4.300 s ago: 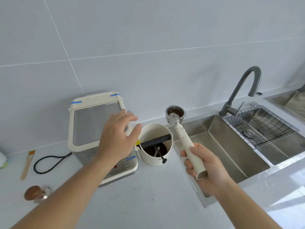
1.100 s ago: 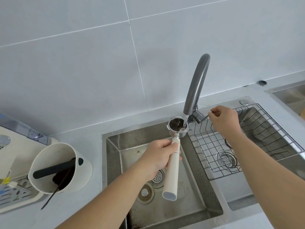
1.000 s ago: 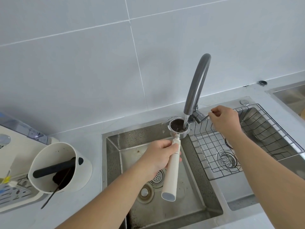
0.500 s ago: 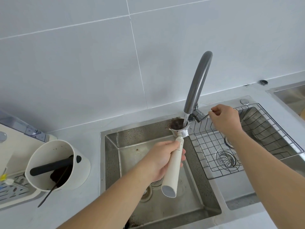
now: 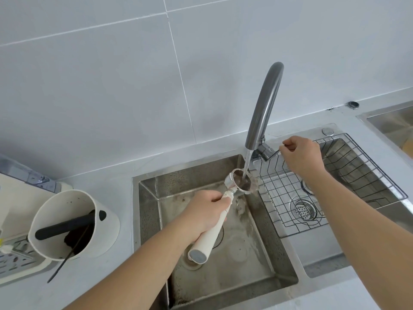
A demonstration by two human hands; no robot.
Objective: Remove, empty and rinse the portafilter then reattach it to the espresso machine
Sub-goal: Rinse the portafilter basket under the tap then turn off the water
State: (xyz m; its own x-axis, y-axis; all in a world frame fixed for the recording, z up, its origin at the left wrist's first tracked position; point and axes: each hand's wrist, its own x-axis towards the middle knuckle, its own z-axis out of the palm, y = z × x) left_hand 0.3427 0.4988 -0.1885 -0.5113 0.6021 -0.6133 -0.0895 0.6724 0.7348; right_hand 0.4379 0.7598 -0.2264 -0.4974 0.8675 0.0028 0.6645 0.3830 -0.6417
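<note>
My left hand (image 5: pixel 206 210) grips the cream handle of the portafilter (image 5: pixel 209 238) over the left sink basin (image 5: pixel 223 276). Its metal basket (image 5: pixel 241 181) is tilted to the right under the grey tap (image 5: pixel 264 108). Water runs from the spout into the basket and brown water spills over its right edge. My right hand (image 5: pixel 300 156) is closed on the thin tap lever beside the tap's base. The espresso machine (image 5: pixel 20 198) shows only partly at the left edge.
A cream knock box (image 5: pixel 73 222) with a black bar and coffee grounds stands left of the sink, a thin black tool leaning out of it. A wire rack (image 5: pixel 335 186) sits in the right basin over a drain. Another sink (image 5: pixel 393 126) lies at far right.
The view shifted from the machine to the sink. The portafilter went from my right hand to my left. In the last second the basket tilted right and dirty water began spilling out.
</note>
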